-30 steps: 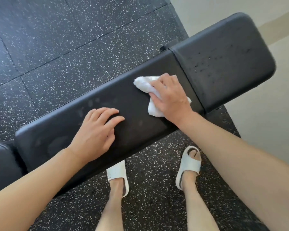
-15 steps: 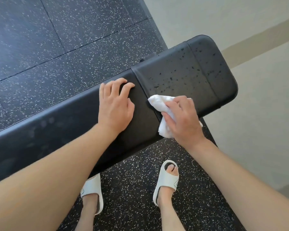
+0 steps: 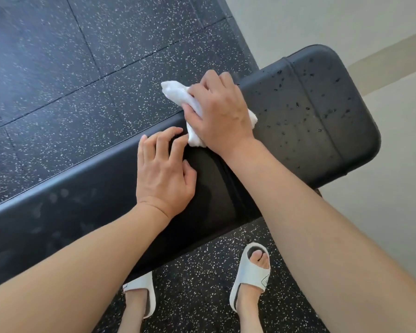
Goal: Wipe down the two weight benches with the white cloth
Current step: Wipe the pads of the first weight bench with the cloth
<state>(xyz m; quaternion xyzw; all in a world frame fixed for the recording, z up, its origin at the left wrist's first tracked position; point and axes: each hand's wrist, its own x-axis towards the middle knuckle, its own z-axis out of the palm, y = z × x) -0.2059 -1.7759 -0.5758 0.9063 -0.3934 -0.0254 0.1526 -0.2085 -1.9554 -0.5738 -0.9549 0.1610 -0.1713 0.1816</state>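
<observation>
The white cloth (image 3: 178,94) is bunched into a soft wad at the far edge of the weight bench (image 3: 226,203), right where the long back pad meets the shorter end pad (image 3: 310,111); one crumpled tail sticks out to the left over the speckled floor (image 3: 82,68) and a small corner shows at the right of the knuckles. It looks light and limp, likely to fold or slip out of shape under pressure, so it handles best gathered in the palm with the fingers spread over it, not pinched by a corner. The right hand (image 3: 221,109) does just that, curled over the cloth and pressing it down onto the vinyl. The left hand (image 3: 163,171) rests just beside it on the long pad, fingers loosely bent, holding nothing, its fingertips close to the cloth's near edge. The end pad to the right is dotted with droplets, so it probably feels slick; the long pad shows faint smudges. Below, two feet in white slides (image 3: 250,275) stand near the bench.
</observation>
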